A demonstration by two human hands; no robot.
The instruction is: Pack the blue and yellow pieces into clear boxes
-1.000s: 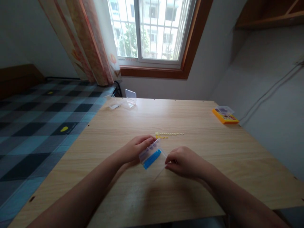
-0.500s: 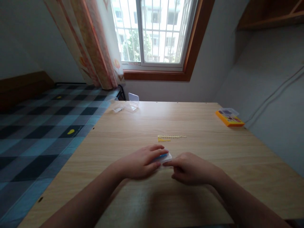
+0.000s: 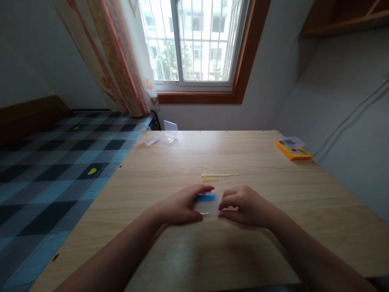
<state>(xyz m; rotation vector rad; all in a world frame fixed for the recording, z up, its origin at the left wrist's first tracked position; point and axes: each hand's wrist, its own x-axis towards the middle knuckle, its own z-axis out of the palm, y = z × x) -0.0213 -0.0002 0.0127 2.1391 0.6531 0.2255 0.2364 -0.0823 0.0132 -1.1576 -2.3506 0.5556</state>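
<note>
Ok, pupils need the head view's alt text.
A left hand holds a clear rectangular plastic box with blue contents, right hand at its edge, over a pale wooden table. Beyond lie small cream pieces and yellow pieces in rows.

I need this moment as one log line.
left hand: holds clear rectangular plastic box; contents: blue strip; right hand: at box's right edge

Bedroom, with a checked bed (image 3: 65,172)
</note>
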